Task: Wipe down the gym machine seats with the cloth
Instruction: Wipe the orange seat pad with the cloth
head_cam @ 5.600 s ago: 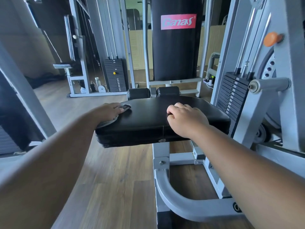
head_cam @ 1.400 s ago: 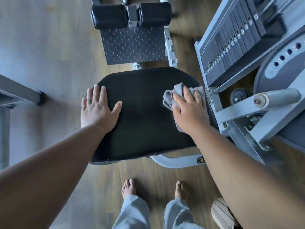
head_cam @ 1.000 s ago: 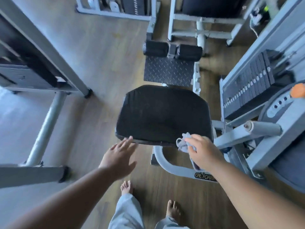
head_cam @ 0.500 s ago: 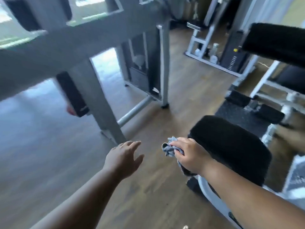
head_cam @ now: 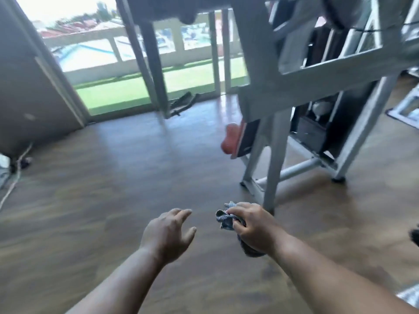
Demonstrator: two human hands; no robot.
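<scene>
Right hand (head_cam: 254, 227) grips the bunched cloth (head_cam: 224, 219), left hand (head_cam: 169, 234) spread empty; no seat clearly visible, so find one first.

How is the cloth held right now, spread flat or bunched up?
Bunched up. The cloth is crumpled inside the right hand, folds poking out past its fingers.

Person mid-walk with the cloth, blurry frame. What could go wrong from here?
1. The grey machine frame has a leg just ahead of the right hand; a quick step could clip it.
2. The cloth is bunched loosely, with a corner sticking out; it may slip.
3. A cord trails over the floor at far left: possible trip if the path veers there.
</scene>
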